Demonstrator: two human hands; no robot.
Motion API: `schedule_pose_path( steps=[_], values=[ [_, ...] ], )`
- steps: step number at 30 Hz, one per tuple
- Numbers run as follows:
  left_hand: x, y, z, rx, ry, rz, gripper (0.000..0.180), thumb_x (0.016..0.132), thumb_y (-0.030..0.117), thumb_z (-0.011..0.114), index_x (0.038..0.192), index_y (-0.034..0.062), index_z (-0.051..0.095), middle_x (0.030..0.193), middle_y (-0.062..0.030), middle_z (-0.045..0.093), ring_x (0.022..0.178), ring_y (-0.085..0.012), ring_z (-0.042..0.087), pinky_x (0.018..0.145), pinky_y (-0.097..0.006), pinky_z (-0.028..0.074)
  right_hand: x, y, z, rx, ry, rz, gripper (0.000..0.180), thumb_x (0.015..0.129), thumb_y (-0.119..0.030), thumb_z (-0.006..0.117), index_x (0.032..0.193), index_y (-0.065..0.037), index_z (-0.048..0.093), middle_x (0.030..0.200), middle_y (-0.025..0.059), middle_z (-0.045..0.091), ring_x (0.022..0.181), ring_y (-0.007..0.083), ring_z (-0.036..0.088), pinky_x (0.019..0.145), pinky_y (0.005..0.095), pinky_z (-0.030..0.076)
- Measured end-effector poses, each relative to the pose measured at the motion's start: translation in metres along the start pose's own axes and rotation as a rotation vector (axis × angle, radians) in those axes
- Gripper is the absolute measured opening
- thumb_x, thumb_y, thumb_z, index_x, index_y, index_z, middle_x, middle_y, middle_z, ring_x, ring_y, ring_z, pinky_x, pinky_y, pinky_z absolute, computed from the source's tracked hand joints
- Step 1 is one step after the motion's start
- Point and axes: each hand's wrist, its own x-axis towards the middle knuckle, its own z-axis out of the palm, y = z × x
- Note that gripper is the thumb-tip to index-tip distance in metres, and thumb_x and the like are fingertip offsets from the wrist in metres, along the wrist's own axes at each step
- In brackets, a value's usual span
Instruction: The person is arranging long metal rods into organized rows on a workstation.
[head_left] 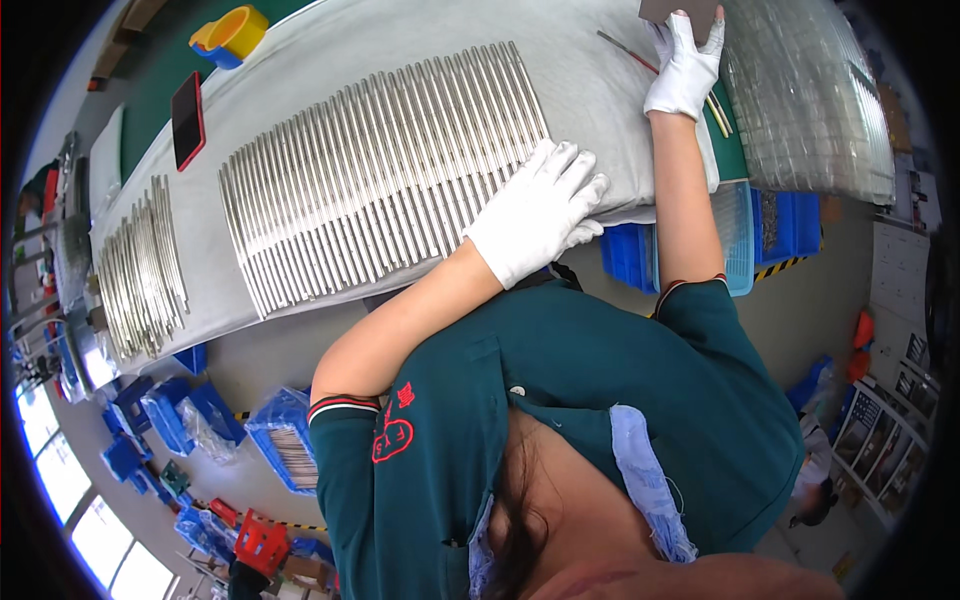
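A long row of slim, shiny metal rods point(370, 170) lies side by side on the pale cloth-covered table point(600, 110). My left hand point(540, 215), in a white glove, rests at the row's right end, its fingers stretched out and touching the near ends of the last rods. At the far right my right hand point(688, 70), also gloved in white, grips a flat grey-brown piece point(675, 8) that the top of the picture cuts off. Beside that hand lie a thin red-and-dark stick-like tool point(627, 50) and slim light-coloured sticks point(720, 115).
A smaller bundle of metal rods point(140, 270) lies at the table's left end, near a red-edged phone point(186, 120) and a yellow-and-blue ring-shaped item point(240, 35). Clear plastic covers a stack point(810, 100) at right. Blue bins point(628, 258) stand below the table edge.
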Motion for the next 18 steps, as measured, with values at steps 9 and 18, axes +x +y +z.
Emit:
schedule_pose_path(
  steps=[9,18],
  values=[
    [-0.026,-0.004,-0.023,-0.008,-0.028,-0.064,0.062,0.088,0.045,0.067,0.137,0.0085,0.057,0.139,-0.0187,0.054,0.134,-0.0374,0.046,0.118,-0.053,0.028,0.009,0.013,-0.013,-0.041,-0.060,-0.089,0.066,0.096,-0.004,0.063,0.156,-0.005,0.036,0.148,0.0099,0.049,0.129,0.0233,0.051,0.106,0.0335,0.045],
    [-0.029,-0.008,-0.021,-0.035,-0.022,-0.014,0.060,0.090,0.042,0.066,0.133,0.0015,0.057,0.137,-0.0214,0.054,0.132,-0.0393,0.047,0.116,-0.050,0.032,0.008,0.013,-0.013,-0.054,-0.086,-0.114,0.066,0.096,-0.004,0.063,0.156,-0.003,0.036,0.148,0.0117,0.048,0.131,0.0237,0.050,0.109,0.0333,0.043]
  ],
)
